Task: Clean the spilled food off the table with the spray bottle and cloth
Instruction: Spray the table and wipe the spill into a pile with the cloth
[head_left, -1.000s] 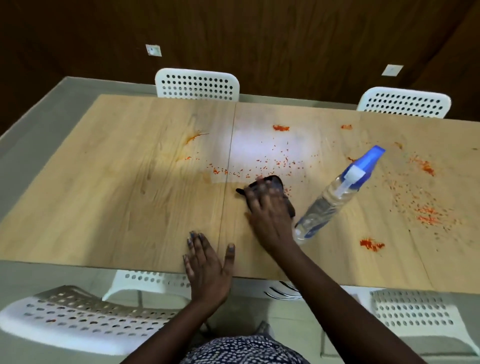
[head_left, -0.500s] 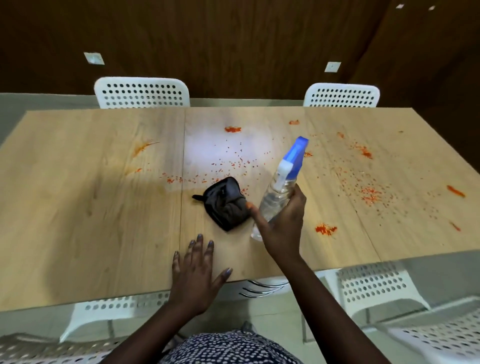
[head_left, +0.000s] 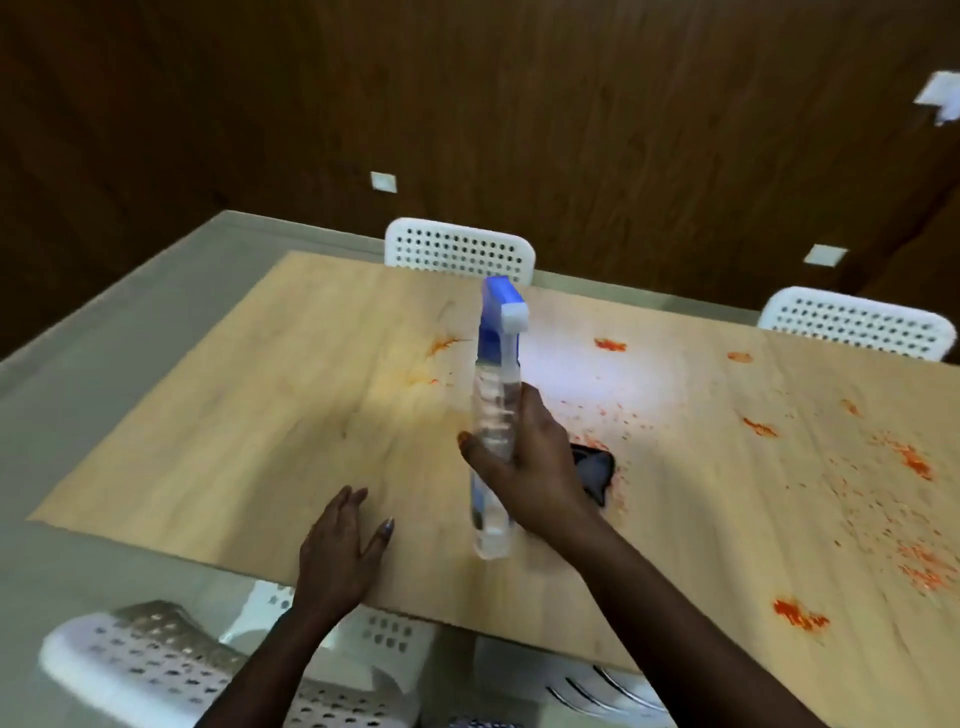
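The right hand (head_left: 524, 467) has let go of the dark crumpled cloth (head_left: 595, 470) and now grips the clear plastic spray bottle with the blue top (head_left: 496, 410), lifted upright over the light wooden counter (head_left: 291, 415) — so spraying the red food bits (head_left: 800, 613) likely comes next — while the left hand (head_left: 340, 551) stays flat, fingers spread.

one table (head_left: 260, 415), one spray bottle (head_left: 493, 395), one dark cloth (head_left: 595, 470), two hands, three white chairs (perforated), three white wall plates, red food spills too scattered to count.
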